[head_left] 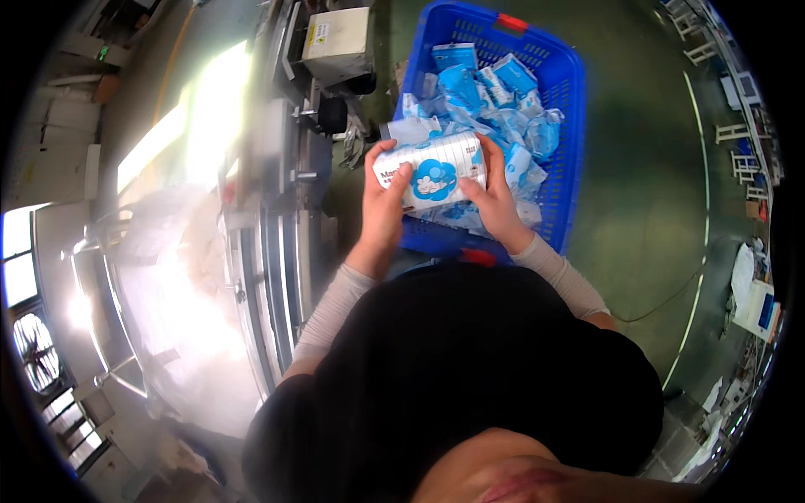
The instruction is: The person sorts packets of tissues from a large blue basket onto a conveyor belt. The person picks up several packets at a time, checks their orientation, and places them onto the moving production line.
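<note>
Between both hands I hold a white and blue soft pack [457,151], printed with a blue cloud-like shape; its kind looks like a tissue pack. My left hand [383,201] grips its left end, thumb on the front face. My right hand [498,201] closes round the right end, thumb near the lower corner. Below the pack stands a blue plastic basket [572,126] with slotted walls. Crumpled blue and white packs and loose wrappers [503,109] fill it, partly hidden by my hands and the held pack.
Left of the basket runs a metal machine frame [281,168] with a pale box [340,35] on it. Green floor [641,151] lies to the right, with a white line and a thin cable [658,312]. White stools [742,168] stand at the far right.
</note>
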`<state>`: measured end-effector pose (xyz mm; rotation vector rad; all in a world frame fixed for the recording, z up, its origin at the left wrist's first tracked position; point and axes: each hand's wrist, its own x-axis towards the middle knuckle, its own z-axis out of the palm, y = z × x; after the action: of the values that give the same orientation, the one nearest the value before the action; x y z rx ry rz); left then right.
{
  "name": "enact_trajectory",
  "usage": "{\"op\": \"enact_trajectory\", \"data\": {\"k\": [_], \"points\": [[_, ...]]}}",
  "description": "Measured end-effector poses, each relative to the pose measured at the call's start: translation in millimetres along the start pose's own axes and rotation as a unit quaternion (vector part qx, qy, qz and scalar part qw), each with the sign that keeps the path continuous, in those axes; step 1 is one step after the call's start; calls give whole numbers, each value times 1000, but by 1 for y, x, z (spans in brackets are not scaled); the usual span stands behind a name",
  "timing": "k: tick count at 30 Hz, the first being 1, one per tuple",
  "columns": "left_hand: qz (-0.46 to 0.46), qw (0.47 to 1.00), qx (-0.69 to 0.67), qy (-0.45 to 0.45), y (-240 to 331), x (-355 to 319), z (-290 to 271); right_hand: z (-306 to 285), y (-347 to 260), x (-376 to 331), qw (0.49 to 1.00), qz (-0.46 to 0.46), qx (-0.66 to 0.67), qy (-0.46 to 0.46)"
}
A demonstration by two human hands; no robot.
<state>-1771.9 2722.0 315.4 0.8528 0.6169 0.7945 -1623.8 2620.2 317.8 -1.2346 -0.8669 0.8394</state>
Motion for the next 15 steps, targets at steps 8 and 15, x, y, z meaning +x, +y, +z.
{"op": "enact_trajectory", "data": {"k": [8,15], "points": [[-34,999,26,-26,14,29,35,-131,-80,-40,902,-281,-96,313],[-81,973,174,-125,-61,31,68,-82,-64,-48,883,-94,-311,338]]}}
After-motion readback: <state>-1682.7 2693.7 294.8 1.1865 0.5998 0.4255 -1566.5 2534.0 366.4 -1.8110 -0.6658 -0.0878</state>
